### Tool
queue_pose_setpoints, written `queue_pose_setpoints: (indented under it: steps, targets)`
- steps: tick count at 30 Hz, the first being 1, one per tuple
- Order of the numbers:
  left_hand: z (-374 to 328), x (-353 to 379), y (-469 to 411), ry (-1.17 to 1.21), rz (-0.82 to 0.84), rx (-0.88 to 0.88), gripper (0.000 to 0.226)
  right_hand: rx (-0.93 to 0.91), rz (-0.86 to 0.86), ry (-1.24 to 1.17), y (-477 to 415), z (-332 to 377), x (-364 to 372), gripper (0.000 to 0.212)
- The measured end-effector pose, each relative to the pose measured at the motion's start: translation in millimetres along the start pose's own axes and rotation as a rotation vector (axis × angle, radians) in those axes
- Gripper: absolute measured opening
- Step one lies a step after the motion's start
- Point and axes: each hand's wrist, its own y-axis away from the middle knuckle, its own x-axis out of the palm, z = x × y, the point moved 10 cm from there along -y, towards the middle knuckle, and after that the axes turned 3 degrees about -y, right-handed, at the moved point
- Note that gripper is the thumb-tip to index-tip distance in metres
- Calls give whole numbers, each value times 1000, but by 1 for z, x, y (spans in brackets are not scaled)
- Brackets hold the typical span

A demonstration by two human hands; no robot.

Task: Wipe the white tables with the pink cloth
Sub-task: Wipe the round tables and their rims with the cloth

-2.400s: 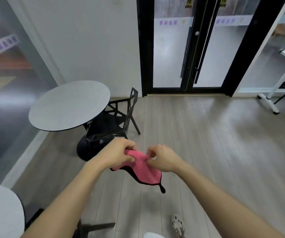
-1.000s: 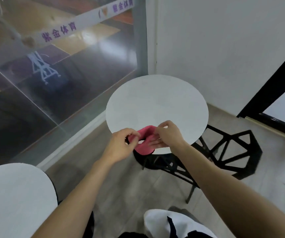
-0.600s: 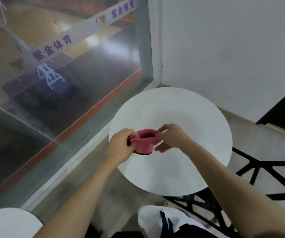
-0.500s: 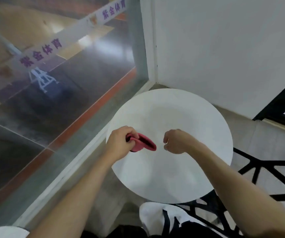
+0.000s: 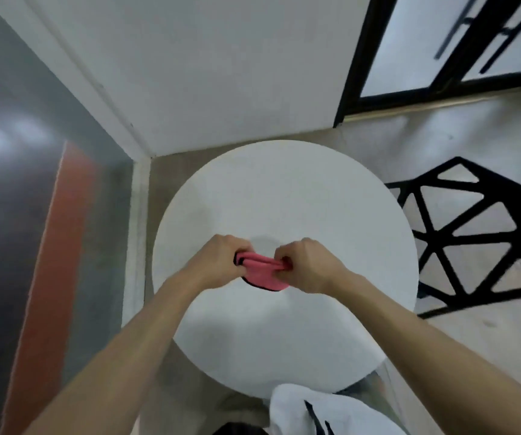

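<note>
White walls [image 5: 221, 58] meet in a corner behind the round white worktop [image 5: 284, 199], which I see from almost straight above. Both bare hands are over its middle. My left grip [image 5: 218, 263] and right grip [image 5: 311, 265] each have fingers curled tight round one end of the pink cloth [image 5: 262, 274], backs of the hands upward. The cloth is bunched into a short band stretched between the two grips, and a rounded, black-edged fold hangs below it. I cannot tell whether that fold touches the worktop. Right of the worktop a black chair [image 5: 479, 237] with an open geometric frame stands on the pale floor [image 5: 441, 127]. A black-framed glass door [image 5: 352, 58] is at upper right, and a glass partition [image 5: 17, 152] with an orange strip [image 5: 55, 246] runs along the left. White clothing [image 5: 331, 412] with dark lines shows at the bottom edge.
</note>
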Motion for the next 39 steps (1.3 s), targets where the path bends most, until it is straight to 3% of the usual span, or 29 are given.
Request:
queue_pose_setpoints:
  steps: [2, 4, 8, 10, 13, 15, 17, 19, 22, 27, 31, 35, 39]
  targets:
    - [-8, 5, -5, -33, 28, 106, 25, 96, -34, -80, 15, 12, 8, 56]
    - [-18, 10, -2, -37, 52, 199, 25, 199, -92, -241, 32, 15, 22, 72]
    - [-35, 21, 12, -77, 153, 357, 27, 375, -210, -404, 61, 7, 56, 28]
    - [-39, 24, 15, -140, 179, 427, 26, 423, -304, -431, 77, 3, 68, 17]
    - [-43, 35, 25, -209, 227, 519, 23, 462, -338, -429, 91, 10, 90, 39]
    - [-47, 43, 37, -213, 234, 573, 21, 520, -343, -391, 94, 14, 108, 20]
    - [-43, 44, 50, -268, 182, 600, 21, 548, -414, -425, 95, 19, 123, 33]
    - [-32, 40, 58, -366, 129, 640, 18, 591, -469, -488, 103, 22, 136, 29]
    - [-4, 37, 63, -548, 185, 670, 11, 689, -501, -537, 127, 28, 167, 21]
    - [27, 30, 28, -720, 218, 691, 31, 865, -556, -507, 162, 23, 182, 24]
    - [33, 30, -16, -819, 281, 783, 29, 1027, -619, -527, 164, 19, 176, 28]
    - [35, 19, -78, -909, 309, 944, 28, 1074, -807, -661, 132, 38, 156, 39]
    - [43, -2, -127, -946, 326, 1121, 26, 1241, -1170, -675, 94, 64, 165, 43]
